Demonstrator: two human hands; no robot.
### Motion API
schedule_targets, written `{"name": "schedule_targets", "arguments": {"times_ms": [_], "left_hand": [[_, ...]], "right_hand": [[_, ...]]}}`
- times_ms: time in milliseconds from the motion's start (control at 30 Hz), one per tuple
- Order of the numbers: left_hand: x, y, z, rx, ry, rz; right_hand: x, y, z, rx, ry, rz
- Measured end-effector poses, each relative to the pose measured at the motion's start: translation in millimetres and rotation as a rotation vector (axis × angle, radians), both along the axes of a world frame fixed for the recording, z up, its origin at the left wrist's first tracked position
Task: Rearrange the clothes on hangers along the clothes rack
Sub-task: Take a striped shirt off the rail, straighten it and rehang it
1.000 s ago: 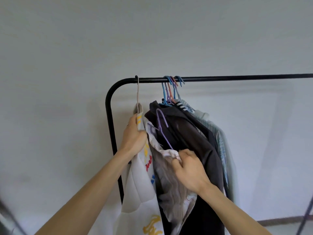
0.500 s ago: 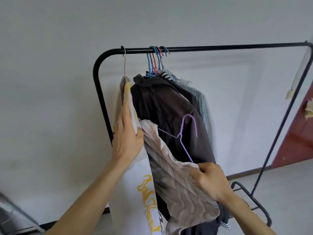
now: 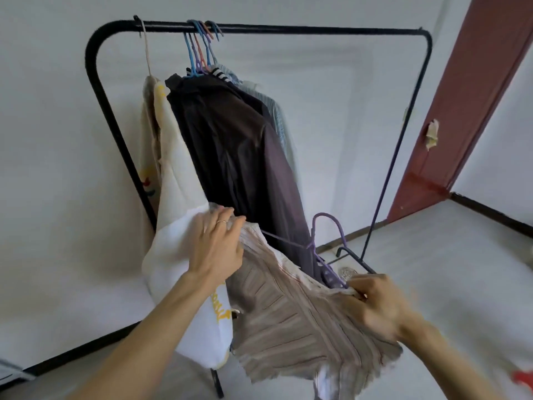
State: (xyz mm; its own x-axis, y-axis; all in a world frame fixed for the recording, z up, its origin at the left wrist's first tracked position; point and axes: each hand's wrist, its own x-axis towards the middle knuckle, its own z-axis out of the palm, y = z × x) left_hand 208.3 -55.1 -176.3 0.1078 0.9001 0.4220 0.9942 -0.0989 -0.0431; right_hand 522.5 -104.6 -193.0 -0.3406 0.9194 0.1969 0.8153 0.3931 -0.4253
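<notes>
A black clothes rack (image 3: 288, 28) stands before a white wall. At its left end hang a cream printed garment (image 3: 173, 168), a dark brown jacket (image 3: 236, 145) and pale striped shirts (image 3: 277, 116) on several coloured hangers (image 3: 199, 44). A beige striped shirt (image 3: 302, 319) on a purple hanger (image 3: 331, 241) is off the rail, held low in front of me. My right hand (image 3: 377, 304) grips its right shoulder edge by the hanger. My left hand (image 3: 216, 246) rests with spread fingers on its left shoulder, against the cream garment.
The right half of the rail is bare. A dark red door frame (image 3: 467, 96) stands to the right, with a black skirting strip (image 3: 490, 212) along the wall. The rack's black foot (image 3: 354, 258) lies on the pale floor. A small red object (image 3: 523, 379) shows at the bottom right.
The striped shirt and its purple hanger have come down and to the right with my right hand. My left hand dropped from the cream garment's shoulder to the striped shirt. The view tilted downward.
</notes>
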Motion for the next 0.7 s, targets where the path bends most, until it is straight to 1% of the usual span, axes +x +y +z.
{"name": "schedule_targets", "arguments": {"times_ms": [33, 133, 233, 300, 433, 467, 600, 667, 700], "left_hand": [[8.4, 0.0, -4.6, -0.065, -0.052, -0.039], [42.2, 6.2, -16.1, -0.168, -0.131, -0.208], [78.5, 12.2, -15.8, -0.283, -0.233, -0.306], [105.6, 15.2, -13.5, -0.309, -0.277, -0.338], [138.7, 16.6, -13.5, -0.387, -0.407, -0.369], [147.4, 17.6, -14.6, -0.4, -0.438, -0.393], [184.0, 14.2, -17.2, -0.4, -0.406, -0.426], [204.3, 10.1, -20.7, -0.364, -0.392, -0.421], [213.3, 7.3, -22.7, -0.36, -0.395, -0.416]], "right_hand": [[12.4, -4.8, 0.3, 0.028, -0.024, 0.009], [52.3, -18.8, 4.1, 0.145, -0.119, -0.042], [92.3, -21.4, 7.8, 0.274, -0.163, -0.202], [119.6, -20.4, 5.8, 0.329, -0.155, -0.356], [147.6, -11.5, -13.2, 0.407, 0.014, -0.622], [152.6, -10.6, -18.2, 0.391, 0.052, -0.699], [161.4, -12.7, -37.8, 0.207, 0.189, -0.966], [159.4, -20.0, -45.0, 0.186, 0.268, -1.058], [156.1, -23.9, -48.3, 0.201, 0.289, -1.071]]}}
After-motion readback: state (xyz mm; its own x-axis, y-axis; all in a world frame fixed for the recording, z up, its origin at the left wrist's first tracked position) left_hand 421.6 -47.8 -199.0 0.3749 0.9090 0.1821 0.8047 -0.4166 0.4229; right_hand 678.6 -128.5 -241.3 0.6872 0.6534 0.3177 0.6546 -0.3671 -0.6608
